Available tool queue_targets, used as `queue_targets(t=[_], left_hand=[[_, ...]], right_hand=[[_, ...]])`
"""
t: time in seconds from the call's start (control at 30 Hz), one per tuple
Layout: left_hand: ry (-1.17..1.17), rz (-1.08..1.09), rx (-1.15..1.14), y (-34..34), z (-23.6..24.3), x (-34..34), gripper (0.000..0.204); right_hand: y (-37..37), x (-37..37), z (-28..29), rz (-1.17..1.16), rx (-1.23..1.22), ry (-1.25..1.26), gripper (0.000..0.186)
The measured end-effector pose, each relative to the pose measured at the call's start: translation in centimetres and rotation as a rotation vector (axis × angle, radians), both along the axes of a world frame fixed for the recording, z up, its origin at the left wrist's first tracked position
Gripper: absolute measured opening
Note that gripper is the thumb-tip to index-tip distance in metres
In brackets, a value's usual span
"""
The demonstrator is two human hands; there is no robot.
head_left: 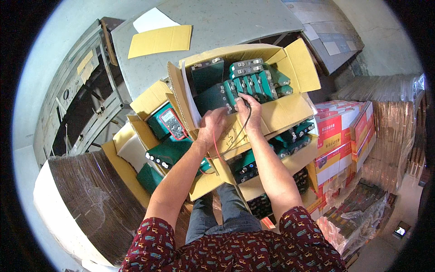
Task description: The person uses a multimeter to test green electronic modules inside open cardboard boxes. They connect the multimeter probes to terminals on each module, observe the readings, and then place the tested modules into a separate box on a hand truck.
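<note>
An open cardboard box (299, 68) in front of me holds several green battery cells (253, 86) with metal terminals on top. My left hand (213, 126) is closed at the box's near edge, with a red lead running down from it; the probe itself is mostly hidden in the fingers. Just right of it, my right hand (250, 112) pinches a probe with a black lead (245, 124), fingertips close to the cells' terminals. A red-rimmed multimeter (171, 121) lies to the left on green cells, its display too small to read.
Further cells fill an open carton (276, 147) below the box and cartons to the left. Red and white cartons (333, 136) are stacked at right beside wrapped cardboard (392, 136). Behind stands a grey table (217, 27) with a yellow cardboard piece (161, 41).
</note>
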State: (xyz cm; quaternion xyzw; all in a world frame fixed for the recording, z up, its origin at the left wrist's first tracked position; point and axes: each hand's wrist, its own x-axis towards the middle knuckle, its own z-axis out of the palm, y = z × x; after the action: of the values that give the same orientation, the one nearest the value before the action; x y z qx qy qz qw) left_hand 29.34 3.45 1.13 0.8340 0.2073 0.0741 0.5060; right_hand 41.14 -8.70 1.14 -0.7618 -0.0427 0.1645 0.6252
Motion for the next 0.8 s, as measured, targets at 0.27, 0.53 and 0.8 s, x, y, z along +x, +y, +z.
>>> queue_targets(t=[0.27, 0.53, 0.8], left_hand=[[-0.006, 0.002, 0.031, 0.2, 0.2, -0.1, 0.033], [-0.085, 0.026, 0.108, 0.1, -0.8, -0.3, 0.033], [-0.087, 0.022, 0.100, -0.2, -0.3, -0.2, 0.035]], right_hand=[[0.5, -0.6, 0.6, 0.021, -0.023, -0.059, 0.026], [0.8, -0.9, 0.1, 0.137, -0.113, -0.271, 0.025], [0.5, -0.7, -0.1, 0.116, -0.061, -0.162, 0.023]])
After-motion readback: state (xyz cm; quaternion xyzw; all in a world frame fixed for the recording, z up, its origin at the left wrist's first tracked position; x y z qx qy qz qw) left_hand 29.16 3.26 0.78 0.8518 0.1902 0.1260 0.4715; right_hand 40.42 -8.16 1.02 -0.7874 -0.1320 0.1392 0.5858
